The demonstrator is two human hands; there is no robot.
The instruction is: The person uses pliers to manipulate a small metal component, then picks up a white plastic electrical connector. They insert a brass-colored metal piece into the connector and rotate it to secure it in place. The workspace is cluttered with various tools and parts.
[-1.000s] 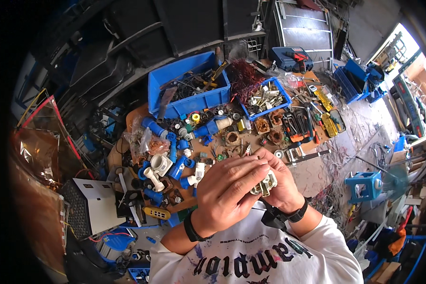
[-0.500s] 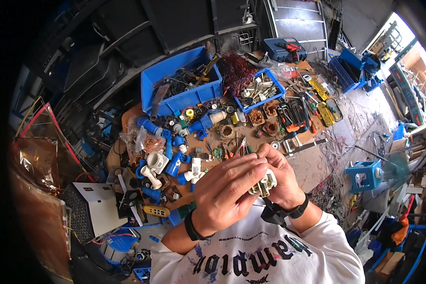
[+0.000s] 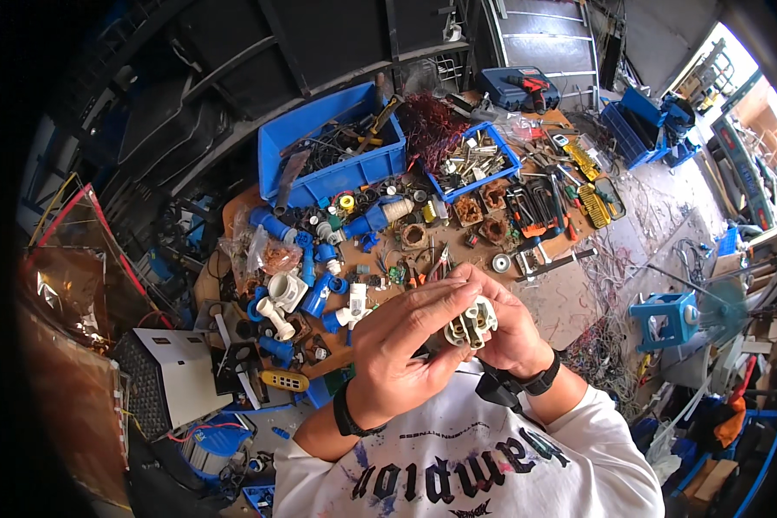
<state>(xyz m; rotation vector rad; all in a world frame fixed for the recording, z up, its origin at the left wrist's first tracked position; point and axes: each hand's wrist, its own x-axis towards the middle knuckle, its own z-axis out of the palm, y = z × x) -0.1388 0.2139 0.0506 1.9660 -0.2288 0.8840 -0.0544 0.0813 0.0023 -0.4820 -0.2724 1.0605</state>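
Cluttered workbench (image 3: 462,250) ahead — left hand (image 3: 406,332) and right hand (image 3: 514,328) grip one pale fitting (image 3: 472,325) — apparently a holding step, where the next move likely calls for steady support

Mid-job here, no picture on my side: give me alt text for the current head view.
A person's left hand and right hand together hold a small pale part above a cluttered worktable. Beyond them are a large blue crate and a smaller blue tray of metal pieces; pipe fittings lie to the left.
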